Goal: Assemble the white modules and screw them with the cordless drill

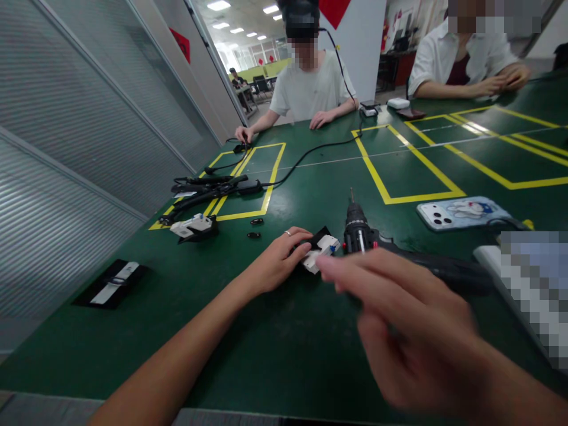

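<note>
green table (275, 349) bare near edge | left hand (279, 260) holds white part (320, 251) | right hand (399, 319) blurred, fingers spread, beside drill (359, 234)

A green table (310, 367) marked with yellow tape rectangles (412, 171) is seen. A grey ribbed wall (66, 148) is set at left; ceiling lights (218, 5) are lit far behind.

Single head-worn view, forward and down over the green table (284, 355).
</note>
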The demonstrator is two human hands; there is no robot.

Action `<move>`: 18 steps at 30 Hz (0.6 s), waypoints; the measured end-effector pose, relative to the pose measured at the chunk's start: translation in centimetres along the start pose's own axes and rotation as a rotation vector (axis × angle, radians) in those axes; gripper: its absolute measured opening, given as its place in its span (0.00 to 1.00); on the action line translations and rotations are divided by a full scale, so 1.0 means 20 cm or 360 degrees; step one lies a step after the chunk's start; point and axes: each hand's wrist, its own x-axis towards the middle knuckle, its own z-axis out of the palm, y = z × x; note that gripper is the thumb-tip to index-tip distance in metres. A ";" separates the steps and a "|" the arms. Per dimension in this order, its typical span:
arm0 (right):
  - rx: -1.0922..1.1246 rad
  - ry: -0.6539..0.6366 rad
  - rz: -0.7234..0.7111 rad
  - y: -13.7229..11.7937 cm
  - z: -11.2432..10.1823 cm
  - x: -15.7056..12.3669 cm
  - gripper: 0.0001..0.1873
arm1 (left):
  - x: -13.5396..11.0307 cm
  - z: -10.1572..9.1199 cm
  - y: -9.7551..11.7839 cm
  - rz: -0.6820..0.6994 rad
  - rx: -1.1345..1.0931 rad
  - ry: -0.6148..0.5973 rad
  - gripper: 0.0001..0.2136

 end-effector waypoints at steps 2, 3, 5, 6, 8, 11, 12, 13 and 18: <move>-0.0237 -0.0342 0.0067 0.13 0.08 0.06 0.28 | 0.01 0.00 -0.01 -0.0015 -0.0028 0.0021 0.15; -0.0424 -0.0547 0.0127 0.19 0.12 0.09 0.27 | 0.01 0.00 -0.01 -0.0039 -0.0042 0.0035 0.15; -0.0685 -0.0747 0.0115 0.29 0.19 0.13 0.21 | 0.01 0.00 -0.02 -0.0120 -0.0083 0.0071 0.15; -0.0735 -0.0754 0.0094 0.32 0.22 0.15 0.19 | 0.01 0.00 -0.02 -0.0168 -0.0106 0.0084 0.15; -0.0788 -0.0709 0.0050 0.37 0.24 0.17 0.16 | 0.01 -0.01 -0.03 -0.0270 -0.0170 0.0082 0.15; -0.0828 -0.0693 0.0026 0.41 0.25 0.19 0.15 | 0.02 -0.03 -0.06 -0.0390 -0.0282 0.0040 0.16; -0.0772 -0.0681 0.0036 0.43 0.25 0.19 0.15 | 0.02 -0.04 -0.07 -0.0415 -0.0310 0.0026 0.16; -0.0656 -0.0651 0.0058 0.45 0.25 0.19 0.16 | 0.02 -0.04 -0.09 -0.0434 -0.0333 0.0015 0.16; 0.0005 -0.0365 0.0177 0.53 0.25 0.15 0.20 | 0.03 -0.05 -0.13 -0.0502 -0.0487 -0.0041 0.14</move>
